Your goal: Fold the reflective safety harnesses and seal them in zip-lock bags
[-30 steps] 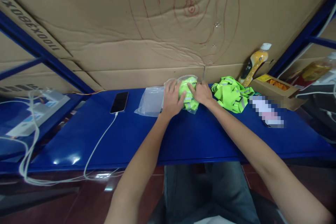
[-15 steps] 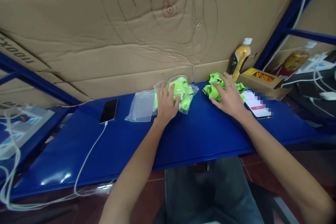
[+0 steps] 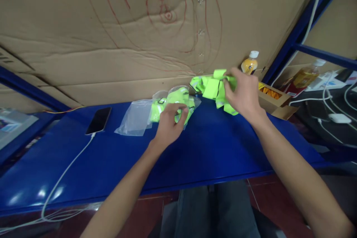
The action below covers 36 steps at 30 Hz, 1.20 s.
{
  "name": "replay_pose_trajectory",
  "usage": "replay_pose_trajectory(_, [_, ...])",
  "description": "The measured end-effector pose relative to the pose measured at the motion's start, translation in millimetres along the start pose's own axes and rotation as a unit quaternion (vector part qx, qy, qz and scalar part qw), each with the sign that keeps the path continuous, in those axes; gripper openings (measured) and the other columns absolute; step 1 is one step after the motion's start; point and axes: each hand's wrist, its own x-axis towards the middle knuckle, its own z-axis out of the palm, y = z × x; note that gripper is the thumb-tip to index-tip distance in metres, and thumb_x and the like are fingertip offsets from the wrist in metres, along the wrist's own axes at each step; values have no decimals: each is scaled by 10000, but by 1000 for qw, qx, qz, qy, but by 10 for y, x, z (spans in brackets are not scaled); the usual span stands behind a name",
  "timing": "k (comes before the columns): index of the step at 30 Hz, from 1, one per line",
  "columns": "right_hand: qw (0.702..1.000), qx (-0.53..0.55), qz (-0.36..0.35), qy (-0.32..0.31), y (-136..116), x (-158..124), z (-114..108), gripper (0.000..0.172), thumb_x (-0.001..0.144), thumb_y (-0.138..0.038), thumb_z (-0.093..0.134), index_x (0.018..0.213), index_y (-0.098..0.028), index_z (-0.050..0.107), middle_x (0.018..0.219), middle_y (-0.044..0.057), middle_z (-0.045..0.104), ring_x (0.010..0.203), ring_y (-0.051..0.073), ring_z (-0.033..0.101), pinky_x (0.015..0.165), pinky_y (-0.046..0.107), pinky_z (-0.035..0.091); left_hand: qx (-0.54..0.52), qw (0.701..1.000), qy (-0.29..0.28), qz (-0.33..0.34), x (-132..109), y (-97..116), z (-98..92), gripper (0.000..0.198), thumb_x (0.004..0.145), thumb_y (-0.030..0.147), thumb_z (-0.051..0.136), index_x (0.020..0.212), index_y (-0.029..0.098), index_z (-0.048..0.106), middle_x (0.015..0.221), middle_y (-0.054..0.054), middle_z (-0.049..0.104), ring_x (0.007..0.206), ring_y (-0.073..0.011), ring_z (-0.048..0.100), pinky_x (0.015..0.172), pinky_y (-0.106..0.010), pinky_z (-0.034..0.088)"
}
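Note:
My right hand [image 3: 242,91] grips a loose bundle of neon-green reflective straps [image 3: 211,87] between thumb and fingers. The straps are raised off the table at the back, partly unfolded, with loops hanging down. A second neon-green reflective bundle [image 3: 158,109], with a dark buckle, lies at the back middle in or under a clear plastic bag [image 3: 136,117]. The flat end of the bag spreads to the left. My left hand [image 3: 170,124] is at the front of this bundle, fingers curled and thumb close to the index finger. Whether it pinches anything cannot be made out.
On the blue table [image 3: 195,156] a phone [image 3: 98,121] lies at left, its white cable [image 3: 67,171] running over the front edge. Behind my right hand are a bottle [image 3: 249,64] and an open cardboard box [image 3: 275,100]. A cardboard wall [image 3: 111,26] closes the back.
My right hand has closed on the right bundle and lifted it leftward, toward the bagged one. My left hand has drawn back slightly and curled its fingers. The view has shifted.

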Motion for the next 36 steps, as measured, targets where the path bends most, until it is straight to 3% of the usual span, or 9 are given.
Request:
replay_pose_trajectory(3, [988, 88, -41, 120, -241, 124, -16, 320, 1051, -265, 428, 1204, -181, 696, 1168, 137, 757, 1105, 317, 713, 1037, 509, 530, -206, 972, -39, -105, 63, 323, 94, 520, 985, 697, 624, 1142, 222, 765, 1081, -120, 788, 1021, -298, 728, 896, -419, 573])
replay_pose_trajectory(7, [944, 209, -242, 80, -350, -157, 378, 339, 1037, -194, 433, 1144, -291, 738, 1150, 82, 772, 1338, 295, 654, 1211, 578, 462, -474, 852, -36, -219, 311, 396, 132, 734, 881, 875, 598, 1205, 229, 723, 1288, -151, 747, 1123, -336, 739, 882, -445, 626])
replay_pose_trajectory(9, [922, 261, -282, 46, -279, -394, 609, 335, 1020, -164, 492, 1175, -322, 742, 1157, 64, 776, 1395, 277, 624, 1231, 583, 469, -502, 827, -4, -253, 405, 268, 113, 664, 866, 801, 682, 1199, 227, 710, 1320, -149, 735, 1142, -338, 736, 877, -442, 639])
replay_pose_trajectory(15, [934, 276, -221, 48, -4, -760, 780, 379, 904, -355, 687, 1277, -283, 683, 1308, 152, 693, 1289, 365, 665, 1116, 619, 544, -509, 826, 90, -225, 320, -140, 111, 539, 707, 334, 893, 1189, 238, 674, 1312, -85, 744, 1235, -309, 711, 955, -402, 623])
replay_pose_trajectory(19, [949, 277, -108, 110, -25, -619, 645, 512, 950, -455, 620, 1415, -245, 572, 1462, 196, 595, 1383, 371, 593, 1143, 592, 502, -554, 814, 26, -174, 222, -153, 111, 503, 757, 315, 889, 1220, 286, 695, 1431, -52, 697, 1370, -278, 645, 1160, -425, 539])
replay_pose_trajectory(24, [962, 198, -178, -55, -43, -419, 559, 628, 872, -515, 781, 1424, -265, 616, 1495, 134, 648, 1484, 392, 517, 1280, 617, 319, -505, 848, -62, -151, 186, -99, 44, 429, 808, 432, 914, 1178, 299, 743, 1355, -74, 730, 1335, -312, 670, 1150, -483, 557])
replay_pose_trajectory(28, [938, 231, -166, -197, -19, -321, 469, 660, 896, -462, 768, 1499, -252, 601, 1375, 98, 746, 1204, 317, 727, 1066, 453, 538, -466, 870, -99, -128, 179, -74, 35, 487, 814, 442, 911, 1247, 277, 759, 1389, -98, 719, 1338, -319, 660, 1155, -470, 545])
replay_pose_trajectory(33, [983, 69, -163, -49, 21, -18, 272, 582, 963, -274, 620, 1545, -250, 601, 1395, 112, 722, 1262, 347, 667, 1126, 515, 464, -513, 837, 39, -188, 369, -135, -70, 509, 764, 363, 857, 1236, 249, 706, 1462, -128, 679, 1306, -307, 681, 1116, -468, 553])
replay_pose_trajectory(36, [984, 2, -148, 101, -7, 233, 258, 624, 955, -205, 556, 1568, -317, 572, 1486, 85, 649, 1406, 376, 552, 1220, 626, 343, -451, 866, 129, -173, 661, -75, -235, 357, 811, 392, 808, 1102, 208, 715, 1277, -124, 757, 1197, -282, 730, 1062, -421, 574])
